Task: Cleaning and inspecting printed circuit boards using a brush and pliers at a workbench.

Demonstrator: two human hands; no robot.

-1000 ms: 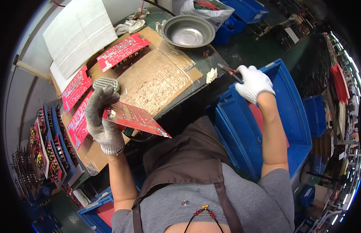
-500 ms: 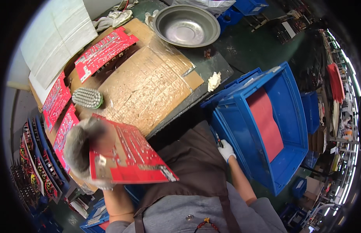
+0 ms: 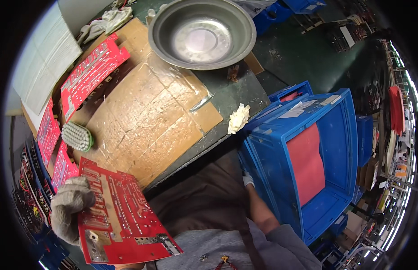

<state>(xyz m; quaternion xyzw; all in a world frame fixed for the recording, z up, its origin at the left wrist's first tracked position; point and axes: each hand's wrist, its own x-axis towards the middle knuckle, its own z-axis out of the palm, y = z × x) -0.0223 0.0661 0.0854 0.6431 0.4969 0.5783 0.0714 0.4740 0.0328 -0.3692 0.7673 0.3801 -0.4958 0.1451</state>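
My left hand (image 3: 70,207), in a thick grey work glove, grips a red circuit board (image 3: 121,220) by its left edge. The board is tilted with its soldered side showing. A thin white glove covers my right hand (image 3: 248,179), which is low beside the blue crate (image 3: 308,229). Its fingers are hidden, so what it holds cannot be seen. The brush (image 3: 77,136) lies bristles up on the cardboard (image 3: 146,117), just beyond the held board. Another red circuit board (image 3: 92,74) rests farther back on the cardboard, with more boards along the left edge.
A metal basin (image 3: 202,38) stands at the back of the dark table. Near the table's right corner lies a crumpled whitish lump (image 3: 239,119). Red sheet material (image 3: 306,164) is inside the crate. White gloves (image 3: 112,20) lie at the back left, beside a pale foam sheet (image 3: 44,54).
My left hand has moved down and left with the board. My right hand has slipped farther behind the crate's edge; earlier it held a dark, slim tool. The whole view has shifted.
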